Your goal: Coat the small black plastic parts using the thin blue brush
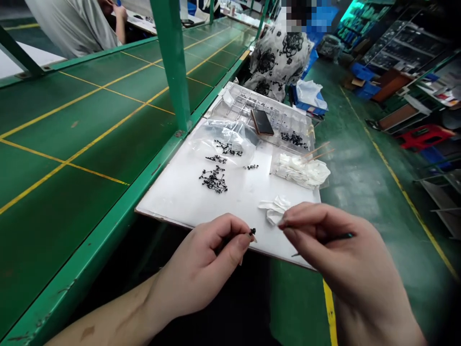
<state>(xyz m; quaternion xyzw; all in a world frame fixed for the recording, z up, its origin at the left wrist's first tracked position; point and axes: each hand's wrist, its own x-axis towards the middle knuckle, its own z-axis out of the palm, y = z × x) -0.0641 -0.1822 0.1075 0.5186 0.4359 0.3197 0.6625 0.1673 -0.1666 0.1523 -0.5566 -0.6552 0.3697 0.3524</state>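
My left hand (200,264) pinches a tiny black plastic part (252,232) between thumb and fingertips. My right hand (334,250) holds a thin dark stick (340,237) running through its fingers, close to a crumpled white tissue (274,209). Both hands are over the near edge of a white board (180,206). Small clusters of black parts (214,179) lie on the board, and more (226,148) sit by a clear plastic bag (219,137). Behind them is a clear compartment tray (248,103) with a dark phone (262,121) on it.
A clear box of white cloth (298,170) with wooden sticks (319,152) is at the board's right. A green bench (82,120) with yellow lines is at left. A co-worker in a floral top (277,62) sits beyond the tray. Green floor (360,202) lies right.
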